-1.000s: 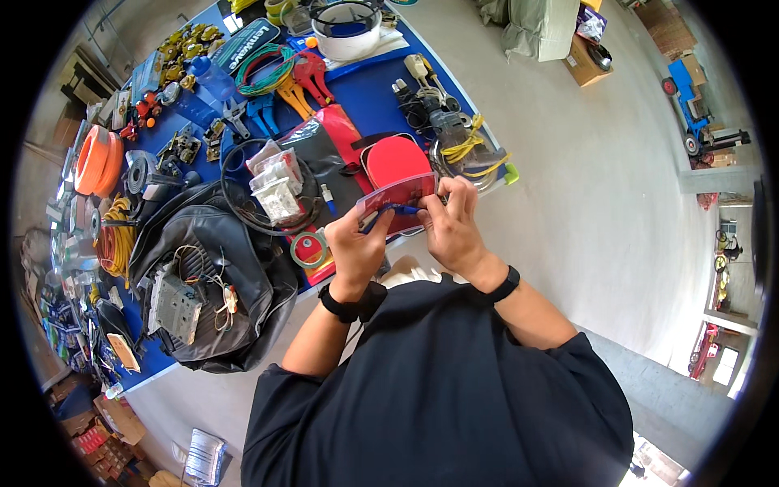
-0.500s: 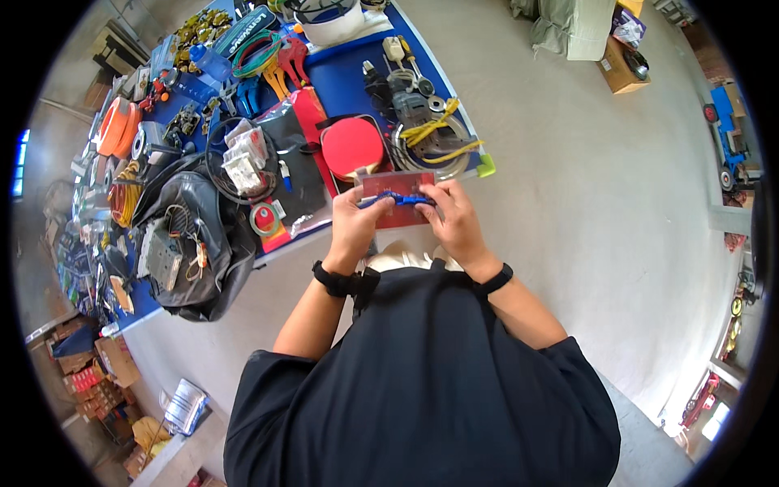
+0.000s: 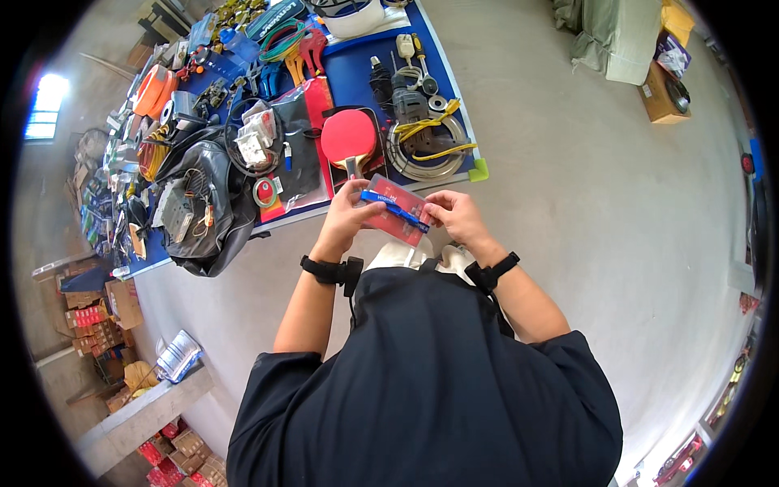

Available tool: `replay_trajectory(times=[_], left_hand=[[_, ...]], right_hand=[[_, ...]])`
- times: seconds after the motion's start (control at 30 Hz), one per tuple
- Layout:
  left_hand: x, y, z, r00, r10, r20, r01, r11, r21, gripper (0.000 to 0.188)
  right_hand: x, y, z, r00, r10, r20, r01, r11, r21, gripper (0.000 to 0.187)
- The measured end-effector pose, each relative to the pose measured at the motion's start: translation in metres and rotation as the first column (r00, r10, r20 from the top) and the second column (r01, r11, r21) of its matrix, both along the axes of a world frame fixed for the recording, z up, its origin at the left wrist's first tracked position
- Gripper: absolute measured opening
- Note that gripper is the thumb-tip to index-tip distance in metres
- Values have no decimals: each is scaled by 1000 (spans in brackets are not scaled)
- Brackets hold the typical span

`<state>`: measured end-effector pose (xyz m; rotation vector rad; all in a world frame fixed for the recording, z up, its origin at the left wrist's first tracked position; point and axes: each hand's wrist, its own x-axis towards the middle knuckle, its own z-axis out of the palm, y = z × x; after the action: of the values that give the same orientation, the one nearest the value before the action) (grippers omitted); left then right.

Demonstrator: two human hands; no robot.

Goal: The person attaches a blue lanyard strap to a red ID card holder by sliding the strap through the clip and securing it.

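Observation:
In front of my torso, just off the table's near edge, both hands hold a red card in a clear plastic holder (image 3: pixel 406 200). A blue strap (image 3: pixel 396 209) lies slanting across its face. My left hand (image 3: pixel 344 221) grips the left edge, thumb on top by the strap. The fingers of my right hand (image 3: pixel 459 219) pinch the opposite edge near the strap's lower end. The holder is tilted, its right side lower. Right behind it on the table lies a red table tennis bat (image 3: pixel 349 136), its handle towards me.
The blue table (image 3: pixel 341 69) is crowded. A drill (image 3: pixel 411 105) with yellow cable (image 3: pixel 445 130) lies at the right corner. Left are a black bag (image 3: pixel 223 231), a tape roll (image 3: pixel 264 192) and orange rolls (image 3: pixel 154 91). An open cardboard box (image 3: pixel 661 93) stands on the floor, far right.
The holder has turned from nearly level to slanting down at the right, its face now more visible. The strap now lies flatter across it. My view has shifted somewhat.

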<state>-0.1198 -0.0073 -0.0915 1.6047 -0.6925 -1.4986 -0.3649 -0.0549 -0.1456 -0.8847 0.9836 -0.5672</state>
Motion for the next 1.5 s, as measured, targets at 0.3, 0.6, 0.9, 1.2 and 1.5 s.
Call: replay_trajectory(times=[0.3,0.6,0.9,1.2,1.5], left_hand=[[17,-22,-77,975,202,-94,-210,973,-93,34],[95,-87,-113,875,154,460,-157,987,-32,56],[112,-101,-179,591,328,737,-216,945,-247,46],[95,-60,-124,540,316,780,-231,947,-223,23],[150,-38,-133,317,225,921,-142,972,-188,11]], right_hand=[[53,-45,-24,994,10,105,-20,995,102,16],[34,-103,-56,887,199,-417,-287,945,-159,18],[37,-117,-50,825,303,-478,-397,912,-107,19],[38,-121,-47,797,390,-460,-540,802,-255,21],[10,-97,-68,864,323,-386,-422,883,-206,19]])
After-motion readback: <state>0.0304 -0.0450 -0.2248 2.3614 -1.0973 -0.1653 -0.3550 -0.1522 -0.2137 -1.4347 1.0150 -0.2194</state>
